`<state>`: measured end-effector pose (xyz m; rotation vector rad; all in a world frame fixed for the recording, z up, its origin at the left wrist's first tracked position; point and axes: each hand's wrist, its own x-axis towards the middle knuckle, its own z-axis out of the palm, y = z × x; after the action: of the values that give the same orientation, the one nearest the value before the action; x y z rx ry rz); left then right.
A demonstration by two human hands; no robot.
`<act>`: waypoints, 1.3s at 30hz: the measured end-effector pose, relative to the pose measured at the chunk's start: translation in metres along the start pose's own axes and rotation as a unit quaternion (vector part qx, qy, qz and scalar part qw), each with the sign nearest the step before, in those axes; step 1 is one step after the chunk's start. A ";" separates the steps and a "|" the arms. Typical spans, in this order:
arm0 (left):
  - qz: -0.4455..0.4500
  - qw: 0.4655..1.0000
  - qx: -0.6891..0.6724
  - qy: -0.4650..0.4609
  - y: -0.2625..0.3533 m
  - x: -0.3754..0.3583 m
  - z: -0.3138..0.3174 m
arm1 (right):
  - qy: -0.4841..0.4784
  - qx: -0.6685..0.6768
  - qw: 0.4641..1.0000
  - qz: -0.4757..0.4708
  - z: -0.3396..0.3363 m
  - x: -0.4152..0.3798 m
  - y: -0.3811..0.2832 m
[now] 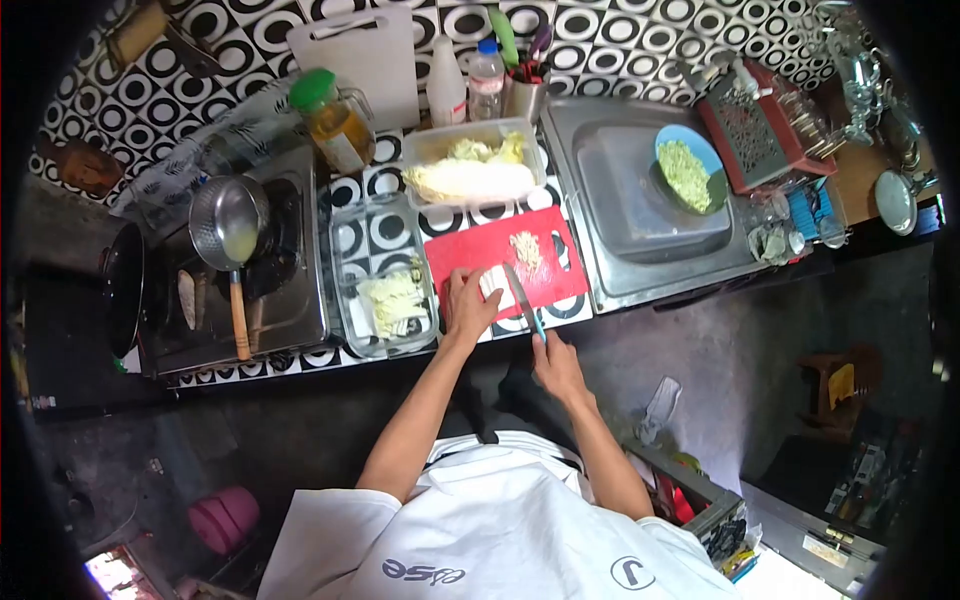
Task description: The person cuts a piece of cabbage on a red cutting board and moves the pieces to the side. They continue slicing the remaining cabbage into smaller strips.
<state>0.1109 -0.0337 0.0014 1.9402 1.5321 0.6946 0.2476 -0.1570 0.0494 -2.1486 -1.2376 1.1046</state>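
Observation:
On a red cutting board, my left hand presses its curled fingers on a white piece of food, whose kind I cannot make out. A knife with a light blue handle is gripped in my right hand. Its blade lies along the right side of the white piece. A small heap of pale chopped strips sits farther up the board. Left of the board, a clear plastic container holds cut pale cabbage leaves.
Behind the board, a plastic tub holds a napa cabbage. The steel sink is to the right, with a blue bowl of shredded green food. A saucepan stands on the stove at left. Bottles and a jug line the wall.

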 end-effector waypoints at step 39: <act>-0.024 0.999 0.028 0.015 -0.013 0.005 0.003 | -0.123 -0.141 0.979 -0.083 -0.022 0.043 -0.027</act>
<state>0.1057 -0.0268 -0.0097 1.9342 1.6277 0.6698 0.2639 -0.1059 0.0623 -2.1011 -1.7450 1.2102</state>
